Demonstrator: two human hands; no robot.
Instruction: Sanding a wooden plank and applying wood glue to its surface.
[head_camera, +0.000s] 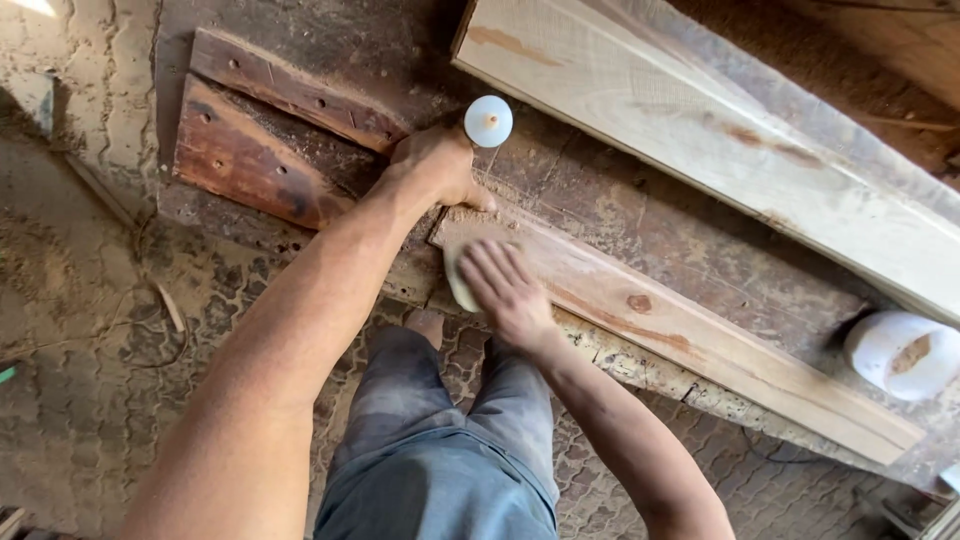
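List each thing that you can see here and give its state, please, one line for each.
Left hand: resting on the bench, by a white bottle.
White bottle: upright, cap on.
Right hand: flat, fingers spread on a pale pad.
Pale pad: pressed on the plank's end.
Narrow plank: lying flat on the bench.
Wide plank: lying flat.
White tub: on its side.

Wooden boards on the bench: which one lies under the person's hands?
The narrow reddish plank at the bench's near edge; right hand presses on its end. The pale wide board lies farther back, untouched.
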